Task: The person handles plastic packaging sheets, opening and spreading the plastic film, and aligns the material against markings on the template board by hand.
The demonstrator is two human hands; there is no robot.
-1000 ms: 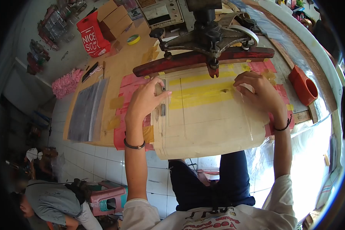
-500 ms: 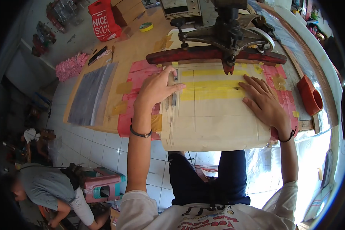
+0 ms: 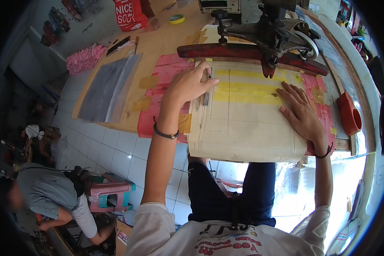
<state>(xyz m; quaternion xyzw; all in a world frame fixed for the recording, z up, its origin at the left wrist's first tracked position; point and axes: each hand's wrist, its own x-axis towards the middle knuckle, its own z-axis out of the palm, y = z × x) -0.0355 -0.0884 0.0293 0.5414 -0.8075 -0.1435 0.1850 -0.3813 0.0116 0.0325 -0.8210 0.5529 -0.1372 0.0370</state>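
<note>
A tan sheet (image 3: pixel 260 128) with ruled lines and yellow tape strips (image 3: pixel 251 90) lies on the table, its front end curving over the edge. My left hand (image 3: pixel 187 85) rests at the sheet's left side, thumb and bent index finger apart, beside a small dark block (image 3: pixel 206 99). Whether its fingertips touch a second dark piece there is hard to see. Flat on the right part of the sheet lies my right hand (image 3: pixel 301 104), fingers spread, over the end of the tape. Just beyond both hands, a dark red press bar (image 3: pixel 239 52) spans the sheet.
Clear plastic sheets (image 3: pixel 106 91) lie at left, near a phone (image 3: pixel 118 46) and pink material (image 3: pixel 86 59). A red-orange holder (image 3: pixel 349 114) stands at right. Yellow tape roll (image 3: pixel 176 19) and red bag (image 3: pixel 129 15) are farther back. Another person (image 3: pixel 51 192) bends over at lower left.
The camera view has shifted, so the table and press appear farther right and higher. Both hands keep about the same places on the sheet.
</note>
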